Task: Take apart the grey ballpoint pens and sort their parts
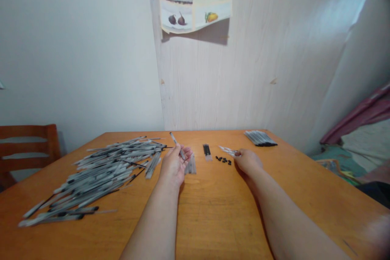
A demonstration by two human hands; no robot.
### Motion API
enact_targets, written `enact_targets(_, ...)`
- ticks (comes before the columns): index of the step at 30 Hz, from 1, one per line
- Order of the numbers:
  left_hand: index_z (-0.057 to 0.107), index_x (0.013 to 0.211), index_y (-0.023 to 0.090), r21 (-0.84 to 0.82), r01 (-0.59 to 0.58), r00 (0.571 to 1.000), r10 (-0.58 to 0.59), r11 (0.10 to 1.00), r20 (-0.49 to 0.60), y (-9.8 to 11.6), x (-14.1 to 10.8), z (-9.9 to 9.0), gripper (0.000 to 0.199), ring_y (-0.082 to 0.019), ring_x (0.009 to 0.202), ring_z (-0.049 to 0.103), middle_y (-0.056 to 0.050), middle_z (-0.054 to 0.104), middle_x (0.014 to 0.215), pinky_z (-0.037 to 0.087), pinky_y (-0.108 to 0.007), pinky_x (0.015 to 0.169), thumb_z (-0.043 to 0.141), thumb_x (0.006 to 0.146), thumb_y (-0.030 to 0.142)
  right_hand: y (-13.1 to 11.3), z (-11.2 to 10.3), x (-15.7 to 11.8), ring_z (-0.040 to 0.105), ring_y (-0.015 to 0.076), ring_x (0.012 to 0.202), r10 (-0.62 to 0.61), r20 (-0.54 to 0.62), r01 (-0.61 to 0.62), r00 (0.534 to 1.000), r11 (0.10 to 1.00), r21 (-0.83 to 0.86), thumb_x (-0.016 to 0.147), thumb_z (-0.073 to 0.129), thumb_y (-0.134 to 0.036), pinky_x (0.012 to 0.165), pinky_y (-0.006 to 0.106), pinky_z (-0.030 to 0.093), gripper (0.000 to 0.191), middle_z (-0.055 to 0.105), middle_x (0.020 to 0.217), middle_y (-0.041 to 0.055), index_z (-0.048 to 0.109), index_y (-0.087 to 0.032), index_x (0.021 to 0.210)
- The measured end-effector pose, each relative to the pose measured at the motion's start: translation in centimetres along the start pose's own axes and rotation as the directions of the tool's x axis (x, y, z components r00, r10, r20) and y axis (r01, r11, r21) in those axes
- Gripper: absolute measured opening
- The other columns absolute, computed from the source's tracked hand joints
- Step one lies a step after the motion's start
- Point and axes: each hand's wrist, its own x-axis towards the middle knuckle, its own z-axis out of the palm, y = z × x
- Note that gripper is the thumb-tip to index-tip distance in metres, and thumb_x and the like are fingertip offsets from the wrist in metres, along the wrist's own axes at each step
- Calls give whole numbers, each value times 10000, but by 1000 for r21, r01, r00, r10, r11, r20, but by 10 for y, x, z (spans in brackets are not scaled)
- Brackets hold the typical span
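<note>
My left hand (178,160) is palm up, its thumb pressing a slim pen (173,138) against the fingers, with the pen's upper end pointing up and away. Beneath that hand lie several clear flat strips or tubes (191,166). My right hand (248,161) has its fingers closed on the near end of a few whitish pen barrels (227,150) at the right. Left of those fingers, small black caps or plugs (224,160) are scattered. A short row of dark pen refills (206,150) with pale ends lies between my hands.
A large loose heap of clear pens and black-tipped parts (103,170) covers the left of the wooden table (213,219). A neat stack of black-ended pens (260,138) lies at the back right. A wooden chair (29,146) stands at the left, and fruit pictures (195,0) hang on the wall.
</note>
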Motion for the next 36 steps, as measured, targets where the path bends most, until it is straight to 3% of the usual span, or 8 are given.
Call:
enact_targets(17, 579, 848, 152, 82, -26, 999, 23, 996, 39, -3, 0, -2, 106, -138, 605, 681, -62, 693, 714, 534, -252, 643, 590, 904, 242, -4, -2, -2, 673, 278, 852, 45, -54, -43, 998, 999, 23, 821, 550, -279, 674, 332, 446, 246, 729, 940, 151, 749, -228, 957)
enact_targets(24, 616, 811, 155, 256, -97, 989, 65, 962, 130, -10, -7, 3, 112, -130, 599, 658, -86, 706, 762, 485, -199, 550, 699, 825, 230, -29, -5, -13, 647, 211, 866, -119, -193, 156, 974, 968, 194, 873, 494, -336, 702, 271, 428, 283, 727, 898, 84, 736, -221, 962)
enact_targets(26, 628, 792, 154, 276, -110, 985, 67, 955, 160, -13, -8, 4, 117, -121, 583, 639, -78, 696, 745, 456, -182, 530, 728, 793, 216, -39, -2, -17, 634, 200, 846, -197, -228, 263, 953, 916, 305, 870, 501, -357, 707, 267, 427, 269, 719, 871, 63, 723, -211, 913)
enact_targets(29, 646, 759, 155, 358, -186, 967, 106, 915, 232, -18, -7, 4, 88, -111, 576, 609, -60, 677, 707, 418, -167, 529, 719, 787, 198, -53, 2, -25, 605, 181, 753, -274, -263, 375, 925, 765, 523, 864, 519, -438, 667, 265, 426, 302, 677, 765, 37, 685, -190, 822)
enact_targets(32, 656, 705, 173, 474, -295, 937, 155, 830, 313, -25, -4, 1, 92, -114, 577, 574, -33, 652, 653, 395, -171, 548, 697, 788, 181, -63, 2, -32, 543, 142, 604, -284, -191, 329, 940, 591, 737, 852, 534, -533, 565, 247, 402, 379, 612, 665, 9, 646, -178, 785)
enact_targets(36, 647, 687, 230, 477, -337, 928, 201, 811, 314, -29, -1, -4, 109, -167, 657, 608, -9, 633, 617, 409, -199, 592, 709, 771, 199, -69, -5, -40, 460, 98, 489, -281, -76, 195, 957, 427, 883, 823, 563, -624, 476, 219, 342, 463, 591, 627, -5, 630, -166, 815)
